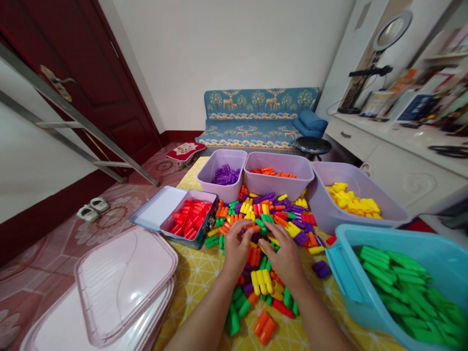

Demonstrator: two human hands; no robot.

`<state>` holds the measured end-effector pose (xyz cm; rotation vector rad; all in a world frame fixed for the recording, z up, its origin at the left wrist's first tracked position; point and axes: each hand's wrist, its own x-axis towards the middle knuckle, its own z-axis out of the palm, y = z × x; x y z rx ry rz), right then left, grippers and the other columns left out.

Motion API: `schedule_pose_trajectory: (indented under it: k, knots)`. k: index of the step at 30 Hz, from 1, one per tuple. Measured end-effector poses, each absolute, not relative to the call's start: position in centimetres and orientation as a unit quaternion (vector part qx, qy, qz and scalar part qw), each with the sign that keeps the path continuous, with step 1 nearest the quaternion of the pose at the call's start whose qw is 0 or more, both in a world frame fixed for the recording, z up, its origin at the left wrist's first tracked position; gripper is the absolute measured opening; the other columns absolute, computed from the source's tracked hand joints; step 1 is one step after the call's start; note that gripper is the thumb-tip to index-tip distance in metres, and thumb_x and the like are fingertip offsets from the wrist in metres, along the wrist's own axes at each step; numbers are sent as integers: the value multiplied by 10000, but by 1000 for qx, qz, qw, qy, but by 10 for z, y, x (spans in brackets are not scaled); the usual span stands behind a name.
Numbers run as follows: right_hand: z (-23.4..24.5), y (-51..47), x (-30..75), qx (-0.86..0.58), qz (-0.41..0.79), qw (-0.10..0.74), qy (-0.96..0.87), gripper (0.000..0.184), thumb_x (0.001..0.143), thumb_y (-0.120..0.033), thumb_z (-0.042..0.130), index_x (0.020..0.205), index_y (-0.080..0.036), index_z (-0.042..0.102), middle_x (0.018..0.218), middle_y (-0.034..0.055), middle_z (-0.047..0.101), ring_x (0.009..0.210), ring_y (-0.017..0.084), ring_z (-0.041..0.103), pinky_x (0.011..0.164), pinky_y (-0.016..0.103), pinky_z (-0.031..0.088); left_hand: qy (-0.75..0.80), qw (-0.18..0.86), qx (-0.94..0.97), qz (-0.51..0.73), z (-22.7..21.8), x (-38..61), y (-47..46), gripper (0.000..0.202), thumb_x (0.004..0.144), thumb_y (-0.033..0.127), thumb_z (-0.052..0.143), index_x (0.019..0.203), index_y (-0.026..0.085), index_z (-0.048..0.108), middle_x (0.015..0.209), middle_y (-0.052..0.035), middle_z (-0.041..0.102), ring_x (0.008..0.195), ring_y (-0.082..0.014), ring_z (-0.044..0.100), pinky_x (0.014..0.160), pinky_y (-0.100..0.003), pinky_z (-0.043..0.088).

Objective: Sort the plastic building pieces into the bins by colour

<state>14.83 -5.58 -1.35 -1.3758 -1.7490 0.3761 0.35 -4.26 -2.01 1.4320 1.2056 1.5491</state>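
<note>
Over a mixed pile of coloured plastic building blocks, both of my hands work close together. My left hand (237,243) has its thumb and fingers closed about an orange block (253,228). Beside it, my right hand (283,251) has its thumb and fingers apart, close to green blocks (261,225), with nothing visibly held. Nearer me lie a yellow block piece (262,282) and an orange block piece (264,326), both ribbed like joined tubes. Some blocks under my palms are hidden.
Around the pile stand a tin of red blocks (190,219), a lilac bin of purple ones (222,191), another of orange (280,183), a third of yellow (358,222), and a turquoise bin of green (349,282). Stacked lids (126,273) lie left; a ladder (78,117) leans beyond.
</note>
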Motion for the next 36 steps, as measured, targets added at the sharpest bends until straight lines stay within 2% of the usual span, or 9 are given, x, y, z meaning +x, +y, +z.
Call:
schedule_pose_trajectory:
  k: [3, 6, 12, 16, 21, 27, 30, 33, 36]
  knots:
    - [-15, -58, 144, -546, 162, 431, -700, 452, 827, -282, 583, 1277, -256, 545, 1130, 72, 632, 946, 224, 612, 862, 408, 508, 459, 415, 490, 615, -20, 4, -44, 197, 834, 286, 613, 973, 159, 673, 937, -81, 698, 879, -192, 667, 825, -327, 530]
    - [-13, -60, 141, -540, 183, 439, -694, 424, 848, -295, 574, 1270, -259, 546, 1098, 66, 652, 880, 206, 622, 837, 395, 511, 438, 466, 454, 620, -18, 6, -46, 223, 816, 295, 636, 981, 146, 657, 895, -73, 711, 812, -172, 682, 764, -286, 547]
    - [-11, -62, 140, -531, 231, 448, -681, 298, 867, -345, 559, 1144, -257, 629, 1008, 53, 692, 868, 211, 642, 806, 375, 523, 434, 475, 454, 617, -17, 7, -46, 200, 768, 283, 679, 924, 158, 685, 880, -58, 723, 793, -164, 676, 730, -261, 543]
    - [-13, -63, 139, -537, 270, 484, -637, 274, 835, -356, 605, 1080, -242, 651, 943, 47, 707, 842, 210, 656, 798, 362, 531, 455, 454, 480, 597, -14, 4, -48, 205, 810, 325, 633, 890, 154, 711, 862, -58, 726, 796, -172, 666, 741, -267, 531]
    - [-10, -64, 138, -539, 292, 524, -591, 245, 819, -359, 622, 1012, -211, 650, 878, 40, 700, 811, 197, 654, 771, 333, 527, 466, 458, 492, 575, -12, 2, -50, 347, 898, 416, 497, 979, 145, 697, 907, -74, 712, 815, -183, 662, 705, -272, 531]
    - [0, -63, 143, -532, 336, 555, -544, 215, 807, -357, 628, 947, -194, 613, 853, 47, 686, 771, 194, 656, 717, 317, 528, 406, 505, 499, 576, -18, 6, -50, 358, 781, 370, 683, 1072, 166, 639, 934, -60, 692, 815, -166, 655, 744, -266, 530]
    - [9, -62, 150, -522, 374, 579, -502, 251, 791, -375, 641, 966, -199, 601, 870, 46, 689, 788, 192, 658, 712, 308, 533, 421, 493, 483, 589, -18, 6, -50, 350, 838, 408, 609, 1087, 163, 629, 893, -55, 677, 741, -145, 643, 695, -255, 527]
    - [17, -61, 160, -517, 423, 524, -528, 238, 772, -355, 643, 955, -203, 632, 860, 36, 698, 771, 186, 655, 679, 294, 528, 434, 484, 460, 605, -15, 4, -50, 359, 905, 440, 488, 1068, 154, 633, 870, -59, 673, 698, -140, 631, 659, -258, 525]
    - [22, -59, 168, -522, 454, 391, -607, 158, 731, -271, 654, 869, -198, 681, 729, 12, 685, 628, 161, 619, 564, 266, 494, 434, 480, 457, 610, -14, 4, -50, 373, 919, 447, 453, 1041, 149, 642, 860, -60, 673, 704, -149, 631, 653, -264, 526]
